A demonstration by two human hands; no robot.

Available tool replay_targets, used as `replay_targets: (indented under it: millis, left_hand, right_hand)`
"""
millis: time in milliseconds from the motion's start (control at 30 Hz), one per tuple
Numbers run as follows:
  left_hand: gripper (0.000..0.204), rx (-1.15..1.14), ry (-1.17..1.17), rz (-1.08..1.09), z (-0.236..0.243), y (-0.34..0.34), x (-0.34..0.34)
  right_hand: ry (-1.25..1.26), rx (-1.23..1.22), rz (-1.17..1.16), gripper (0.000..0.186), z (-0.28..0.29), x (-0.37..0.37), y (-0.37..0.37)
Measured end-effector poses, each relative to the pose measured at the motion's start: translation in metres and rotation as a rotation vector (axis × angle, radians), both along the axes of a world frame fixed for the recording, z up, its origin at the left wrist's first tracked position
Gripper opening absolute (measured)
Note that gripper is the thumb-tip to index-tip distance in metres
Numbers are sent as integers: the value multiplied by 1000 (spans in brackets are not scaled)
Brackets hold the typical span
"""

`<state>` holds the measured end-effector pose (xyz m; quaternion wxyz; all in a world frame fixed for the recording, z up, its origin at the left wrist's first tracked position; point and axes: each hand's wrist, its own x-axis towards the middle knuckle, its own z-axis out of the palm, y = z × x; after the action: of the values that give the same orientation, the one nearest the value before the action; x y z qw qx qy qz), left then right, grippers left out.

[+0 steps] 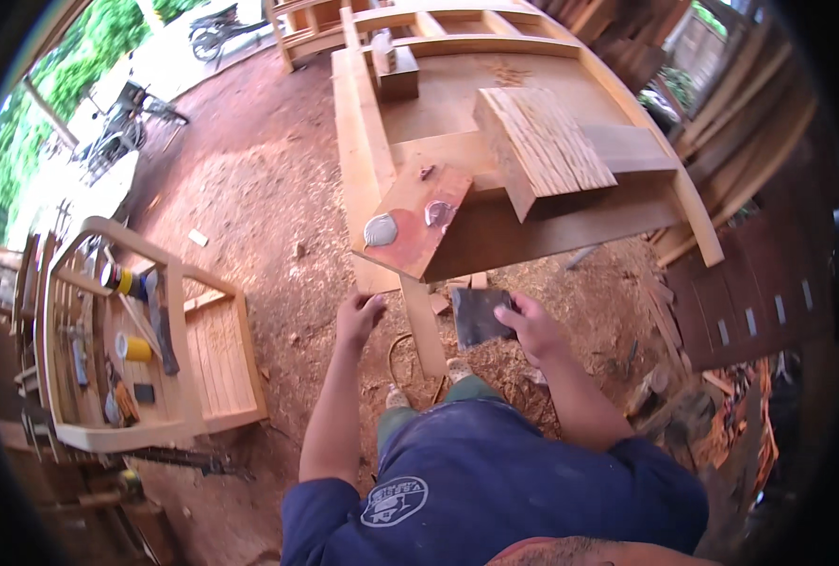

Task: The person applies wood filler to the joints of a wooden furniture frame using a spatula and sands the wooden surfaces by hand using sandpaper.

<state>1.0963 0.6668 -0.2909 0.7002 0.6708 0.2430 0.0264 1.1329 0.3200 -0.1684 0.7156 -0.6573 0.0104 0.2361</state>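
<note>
My right hand (531, 325) grips the edge of a dark grey, flat rectangular sheet (481, 319) between thumb and fingers, in front of my body. To its left, my left hand (356, 319) is closed with the fingers curled in; whatever it may hold is too small to make out. Just beyond my hands lies a reddish-brown board (421, 247) on the wooden frame. On it sit a round grey lid-like patch (380, 230), a smaller shiny patch (438, 213) and a pinkish smear.
A large wooden frame (627, 104) lies ahead, with a rough-grained wood block (547, 141) and a small box (398, 75) on it. At left, a wooden chair (221, 349) holds a hammer, a yellow can (133, 349) and other tools. Wood shavings cover the dirt floor.
</note>
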Motion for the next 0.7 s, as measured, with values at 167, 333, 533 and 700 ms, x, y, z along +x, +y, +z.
replay_targets:
  millis: [167, 333, 533, 700]
  left_hand:
    - [18, -95, 495, 433, -127, -8, -190]
    - [33, 12, 1204, 537, -161, -116, -418]
    - [28, -181, 1144, 839, -152, -276, -470]
    - [39, 29, 1243, 563, -169, -315, -414]
  right_hand:
    - [-752, -492, 0, 36, 30, 152, 39]
    - [-1065, -794, -21, 40, 3, 293, 73]
    - [-1313, -1439, 140, 29, -65, 378, 82]
    - [-1369, -1219, -6, 25, -25, 357, 123]
